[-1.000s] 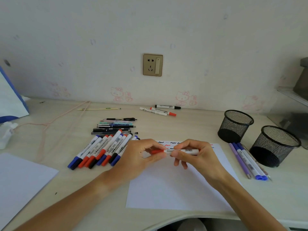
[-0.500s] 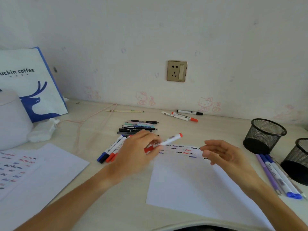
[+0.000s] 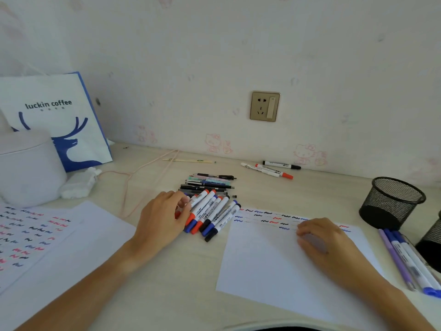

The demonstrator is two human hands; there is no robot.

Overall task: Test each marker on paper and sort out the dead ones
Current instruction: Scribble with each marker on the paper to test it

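The left hand's fingers [image 3: 182, 200] are curled at the left edge of the row of white whiteboard markers with red, blue and black caps [image 3: 211, 215], the fingertips touching the nearest red-capped marker [image 3: 198, 207]; a bit of red shows under the palm, but whether the left hand [image 3: 162, 216] actually grips a marker or only rests on it cannot be told. The right hand [image 3: 317, 237] lies palm down on the white test sheet of paper [image 3: 269, 266], fingers loosely bent and holding nothing, its fingertips just below the rows of red, blue and black squiggles [image 3: 269, 217] along the sheet's far edge.

Taking that test sheet as the landmark: the marker row lies just beside its far-left corner, slanted, with a stack of dark and pastel pens [image 3: 210, 183] right behind the row. Well beyond the sheet, near the wall, lie three separate markers [image 3: 272, 168]. To the sheet's right stands a black mesh pen cup [image 3: 391, 201], with purple and blue-capped pens [image 3: 405, 261] lying in front of it. Well to the sheet's left sits a second sheet covered in squiggles [image 3: 31, 237], with a white rounded container [image 3: 26, 168] and a white and blue coffee bag [image 3: 62, 115] behind it.
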